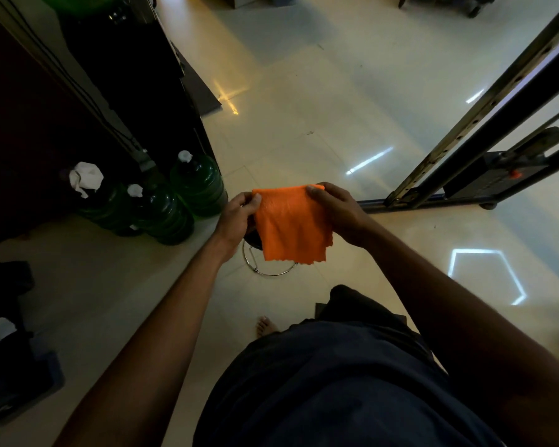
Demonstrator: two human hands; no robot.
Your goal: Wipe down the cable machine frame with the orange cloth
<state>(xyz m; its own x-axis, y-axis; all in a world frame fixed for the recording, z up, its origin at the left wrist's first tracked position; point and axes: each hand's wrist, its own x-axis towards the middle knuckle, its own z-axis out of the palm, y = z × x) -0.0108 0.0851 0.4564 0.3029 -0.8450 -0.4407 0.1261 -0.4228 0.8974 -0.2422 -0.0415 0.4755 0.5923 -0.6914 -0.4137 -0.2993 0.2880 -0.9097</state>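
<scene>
My left hand (239,214) and right hand (339,211) each pinch a top corner of the orange cloth (292,224), which hangs left of the cable machine frame (484,124) (not touching). I'd fold it flat first.

Glossy pale tiled floor (304,101) reflects strip lights. Three green water jugs (162,208) stand beside a dark cabinet (29,130) at left.
</scene>
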